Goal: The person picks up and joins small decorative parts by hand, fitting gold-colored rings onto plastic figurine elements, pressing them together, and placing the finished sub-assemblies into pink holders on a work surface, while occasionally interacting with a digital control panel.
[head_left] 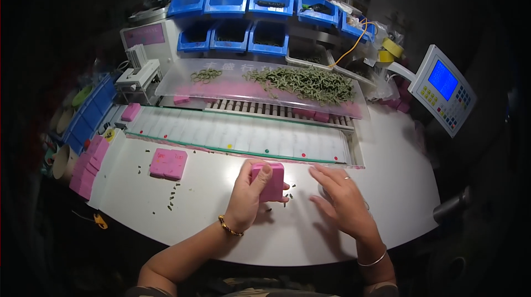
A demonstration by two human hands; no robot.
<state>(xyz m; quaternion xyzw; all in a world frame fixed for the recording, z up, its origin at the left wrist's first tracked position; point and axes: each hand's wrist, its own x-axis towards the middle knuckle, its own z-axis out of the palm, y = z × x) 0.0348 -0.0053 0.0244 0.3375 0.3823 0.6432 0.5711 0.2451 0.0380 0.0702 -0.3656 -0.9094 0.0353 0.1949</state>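
Note:
My left hand point(244, 193) grips a small pink box point(272, 184) above the white worktable, with the thumb across its near face and fingertips showing past its right side. To the right of the box hovers my right hand point(344, 204), its fingers apart and nothing in them. Small dark green bits point(290, 195) are scattered on the tabletop just beyond the held box. Farther left, pink boxes point(168, 164) stand side by side on the table, with more green bits near them.
Behind the worktable point(204, 225) runs a white conveyor belt point(210, 131). A clear tray point(221, 91) holds heaped green dried pieces point(310, 84) beyond it. Blue bins point(227, 2) rise at the back. A control panel point(445, 89) juts in at right; stacked pink boxes point(88, 167) stand left.

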